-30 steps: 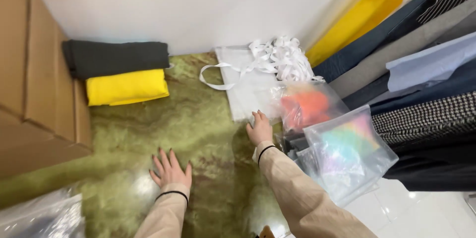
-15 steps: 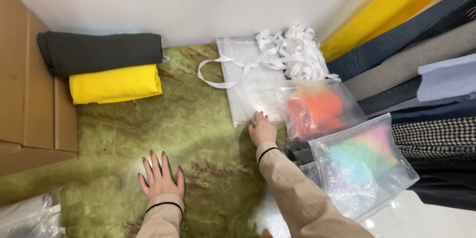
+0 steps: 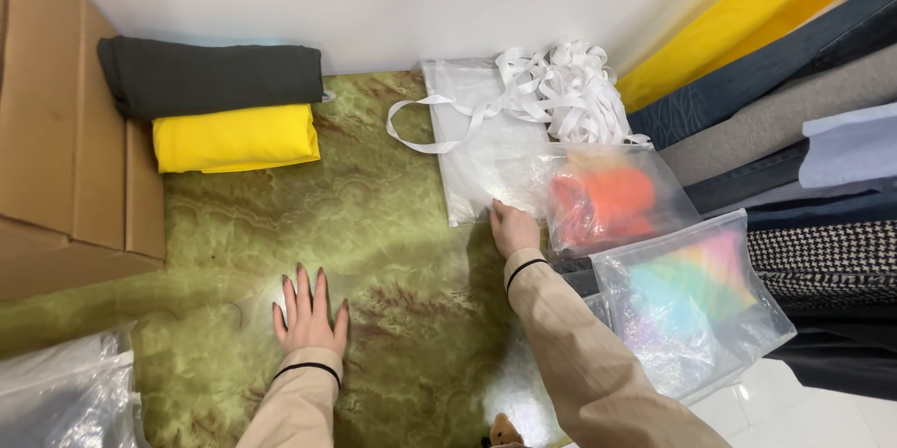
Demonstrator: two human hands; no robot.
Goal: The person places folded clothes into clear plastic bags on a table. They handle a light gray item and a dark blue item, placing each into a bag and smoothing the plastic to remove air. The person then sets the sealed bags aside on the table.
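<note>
Where fingers touch, clear bag handles leftward.

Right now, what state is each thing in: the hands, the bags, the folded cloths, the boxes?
Left hand: flat on the green floor, fingers spread, holding nothing.
Right hand: fingers on the edge of the clear bag, grip not closed.
Clear bag: flat, looks empty.
Orange bag: filled, lying flat.
Rainbow bag: filled, lying flat.
Grey cloth: folded.
Yellow cloth: folded.
Boxes: closed.
</note>
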